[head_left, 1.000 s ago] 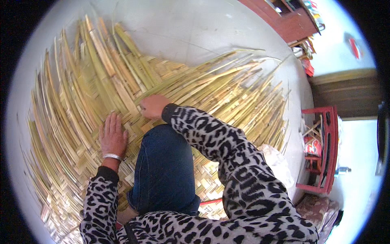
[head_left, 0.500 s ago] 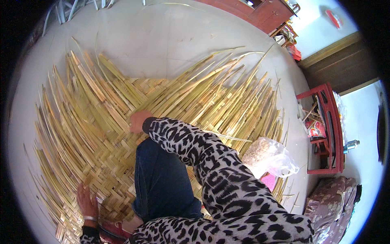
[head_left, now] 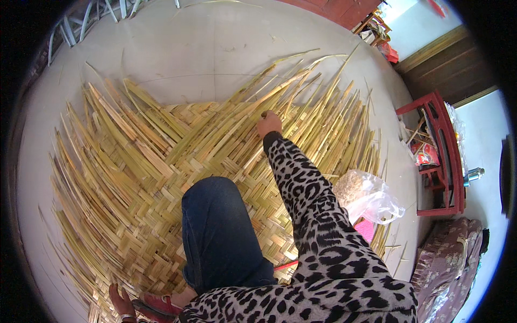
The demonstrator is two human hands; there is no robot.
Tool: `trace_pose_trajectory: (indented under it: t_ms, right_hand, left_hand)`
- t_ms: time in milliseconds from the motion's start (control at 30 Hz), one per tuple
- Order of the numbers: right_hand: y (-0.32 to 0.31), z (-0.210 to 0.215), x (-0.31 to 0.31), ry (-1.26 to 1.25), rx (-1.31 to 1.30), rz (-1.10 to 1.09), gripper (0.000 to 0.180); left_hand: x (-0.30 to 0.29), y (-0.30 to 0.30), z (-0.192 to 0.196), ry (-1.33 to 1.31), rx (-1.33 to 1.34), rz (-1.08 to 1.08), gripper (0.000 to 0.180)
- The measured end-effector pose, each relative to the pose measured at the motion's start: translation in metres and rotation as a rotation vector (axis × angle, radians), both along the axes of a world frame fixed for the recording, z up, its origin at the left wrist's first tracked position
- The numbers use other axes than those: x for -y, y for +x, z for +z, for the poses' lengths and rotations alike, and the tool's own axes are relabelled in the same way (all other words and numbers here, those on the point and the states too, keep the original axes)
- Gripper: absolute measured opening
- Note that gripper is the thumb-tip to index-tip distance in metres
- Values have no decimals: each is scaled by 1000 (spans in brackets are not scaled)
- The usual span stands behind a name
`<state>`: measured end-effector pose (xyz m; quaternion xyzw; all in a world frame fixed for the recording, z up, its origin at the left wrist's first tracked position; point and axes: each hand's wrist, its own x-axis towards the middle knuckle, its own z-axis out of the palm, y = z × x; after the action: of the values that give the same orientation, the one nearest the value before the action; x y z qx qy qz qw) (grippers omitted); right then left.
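Observation:
A wide mat of woven yellow bamboo strips [head_left: 161, 161] lies on the pale floor, its loose strip ends fanning out to the upper left and upper right. My right hand [head_left: 269, 123], in a leopard-print sleeve, reaches forward and pinches a loose bamboo strip [head_left: 301, 81] near the mat's far edge. My left hand [head_left: 121, 301] presses flat on the mat's near left part, beside my foot in a red shoe [head_left: 159, 306]. My knee in blue jeans [head_left: 215, 231] rests on the weave between both hands.
A clear plastic bag [head_left: 369, 196] with pale contents sits on the mat's right edge, over something pink [head_left: 366, 229]. A red wooden frame [head_left: 439, 156] stands at the right, with patterned fabric [head_left: 449, 258] below it. White bars [head_left: 75, 27] cross the upper left.
My right hand has stretched farther out, from the mat's middle to the loose strips at its far edge. My left hand slid back to the near left by my foot.

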<state>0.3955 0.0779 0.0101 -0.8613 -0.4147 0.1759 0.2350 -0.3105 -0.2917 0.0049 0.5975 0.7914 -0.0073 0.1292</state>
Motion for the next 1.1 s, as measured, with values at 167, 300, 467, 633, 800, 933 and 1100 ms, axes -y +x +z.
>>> trace_pose_trajectory:
  t_ms: [167, 300, 467, 633, 800, 933, 1100]
  right_hand:
    - [24, 0, -34, -257, 163, 137, 26]
    - [37, -12, -60, -336, 419, 221, 25]
    - [64, -21, -96, -577, 553, 336, 25]
    - [89, -21, -97, -377, 584, 373, 19]
    - [103, -18, -92, 473, -957, -333, 14]
    - [121, -23, -100, 443, -859, -193, 21]
    - [147, -47, -121, 243, -321, 27, 36]
  left_hand:
    - [0, 3, 2, -2, -4, 6, 34]
    - [4, -4, -5, 22, 57, 24, 33]
    - [4, -12, -14, -8, 10, 35, 34]
    - [2, -11, -15, -48, 60, 117, 31]
    - [-5, -6, -9, -12, -45, -24, 27]
    - [-13, -3, -9, 44, -20, -58, 28]
    - [-20, -1, -15, -70, -130, 20, 30]
